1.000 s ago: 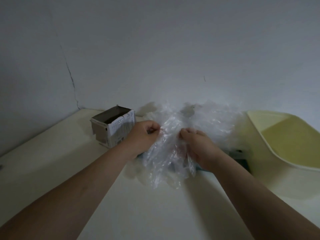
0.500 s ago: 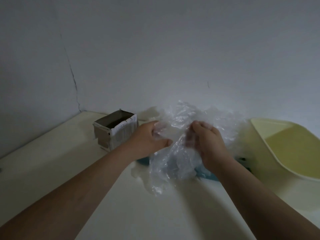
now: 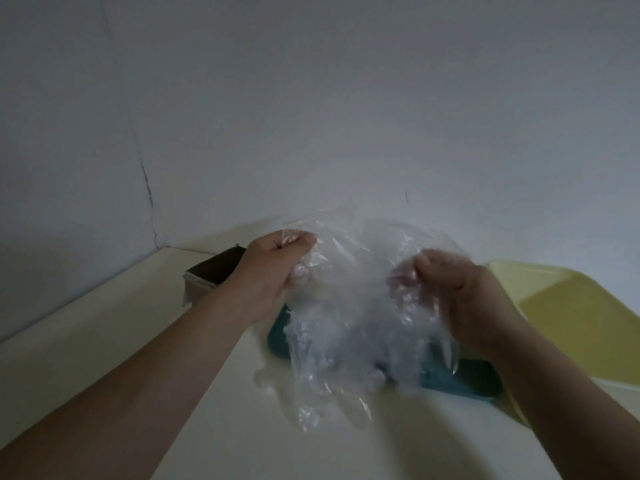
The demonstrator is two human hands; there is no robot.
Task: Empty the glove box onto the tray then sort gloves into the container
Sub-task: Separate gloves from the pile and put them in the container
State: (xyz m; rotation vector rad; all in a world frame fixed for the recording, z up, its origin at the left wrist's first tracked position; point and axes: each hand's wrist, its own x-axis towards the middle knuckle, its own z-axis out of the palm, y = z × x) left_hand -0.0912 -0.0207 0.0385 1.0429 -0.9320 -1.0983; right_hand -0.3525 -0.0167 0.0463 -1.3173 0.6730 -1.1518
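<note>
**Head view: gloves are out of the box, and the sorting has hardly begun.**
Both my hands are closed on one crinkled bunch of clear plastic gloves (image 3: pixel 346 323). My left hand (image 3: pixel 277 268) pinches its upper left edge and my right hand (image 3: pixel 460 292) has fingers curled into its right side. The bunch is lifted above the teal tray (image 3: pixel 464 379) in the middle of the counter (image 3: pixel 104 323), and a few glove fingers trail over the tray's near edge. The glove box (image 3: pixel 214 271) sits behind my left wrist toward the far left corner. Its open top shows only dark, so I cannot tell if any gloves are left inside. The yellow container (image 3: pixel 512 282) waits at the right edge, just beside the tray, and I see no glove in it. I judge the emptying is done or nearly done, and separating the gloves and moving them across is all left to do.
</note>
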